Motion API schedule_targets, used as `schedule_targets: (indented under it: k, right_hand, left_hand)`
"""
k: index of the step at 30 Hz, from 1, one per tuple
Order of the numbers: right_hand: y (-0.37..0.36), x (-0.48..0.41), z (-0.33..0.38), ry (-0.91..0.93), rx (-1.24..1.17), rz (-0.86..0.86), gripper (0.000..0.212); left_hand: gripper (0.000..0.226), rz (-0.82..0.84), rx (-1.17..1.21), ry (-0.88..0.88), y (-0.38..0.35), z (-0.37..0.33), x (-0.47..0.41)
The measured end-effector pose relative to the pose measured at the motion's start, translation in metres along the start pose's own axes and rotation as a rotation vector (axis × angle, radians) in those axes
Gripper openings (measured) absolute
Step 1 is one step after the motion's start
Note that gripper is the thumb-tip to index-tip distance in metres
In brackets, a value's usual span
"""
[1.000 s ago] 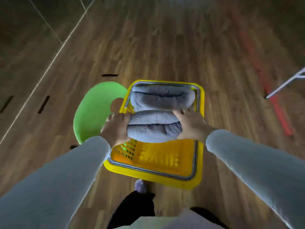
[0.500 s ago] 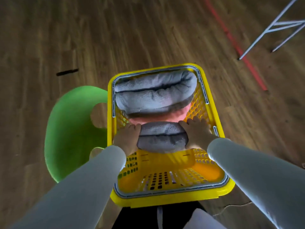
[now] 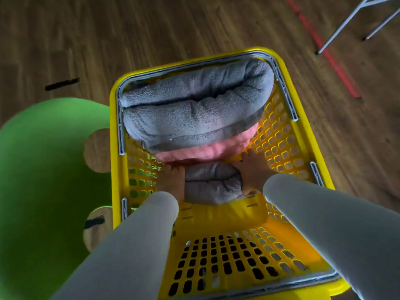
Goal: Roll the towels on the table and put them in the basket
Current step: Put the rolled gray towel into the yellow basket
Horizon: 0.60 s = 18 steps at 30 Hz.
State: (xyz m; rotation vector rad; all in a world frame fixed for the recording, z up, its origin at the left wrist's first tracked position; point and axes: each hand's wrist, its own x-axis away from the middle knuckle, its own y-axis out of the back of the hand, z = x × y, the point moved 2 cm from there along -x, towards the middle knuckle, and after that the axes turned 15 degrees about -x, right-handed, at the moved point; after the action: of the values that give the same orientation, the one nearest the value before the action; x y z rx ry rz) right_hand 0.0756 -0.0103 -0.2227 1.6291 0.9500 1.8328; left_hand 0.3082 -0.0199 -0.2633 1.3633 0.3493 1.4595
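**A:** Where is the towel right now?

**B:** The small rolled grey terry towel (image 3: 213, 185) is deep inside the yellow perforated plastic basket (image 3: 287, 135), about midway along it. Its far side touches a pink towel (image 3: 207, 151). I cannot tell whether it is resting on the basket's bottom.

**A:** And the hands?

**B:** Both are down in the basket, one at each end of the roll. The left hand (image 3: 173, 182) clasps the left end and the right hand (image 3: 253, 172) clasps the right end, with the fingers pointing toward the pink towel. Pale grey sleeves cover both forearms.

**A:** What else is in the basket?

**B:** A large rolled grey towel (image 3: 194, 105) fills the far end and lies on top of the pink one. The near half shows bare yellow mesh.

**A:** What is around it?

**B:** A green moulded plastic seat (image 3: 43, 169) is just beside the basket on the left. The wooden plank floor (image 3: 173, 29) carries a red line (image 3: 324, 46) at the upper right. White metal legs (image 3: 357, 18) stand near that line.
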Motion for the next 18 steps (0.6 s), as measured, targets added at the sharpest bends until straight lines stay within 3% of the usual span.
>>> schedule_targets:
  k: [2,5,9,16,18]
  right_hand:
    - [-0.005,-0.009,0.0,-0.018,-0.005,-0.043,0.082]
    - [-0.015,-0.02,-0.001,-0.099,-0.14,-0.172,0.067]
    - [-0.027,-0.022,-0.009,-0.169,-0.357,-0.281,0.061]
    - [-0.047,-0.021,-0.01,-0.117,-0.428,-0.257,0.095]
    - [-0.047,-0.023,-0.013,-0.103,-0.42,-0.266,0.09]
  left_hand:
    - [0.029,-0.062,-0.021,0.013,-0.005,-0.001,-0.006]
    - [0.032,-0.148,-0.109,0.087,-0.011,0.002,-0.01]
    - [0.034,-0.135,-0.029,0.139,-0.012,0.0,-0.015]
    - [0.057,-0.081,0.281,0.166,-0.024,-0.011,-0.001]
    - [0.06,-0.059,0.321,0.161,-0.027,-0.01,0.002]
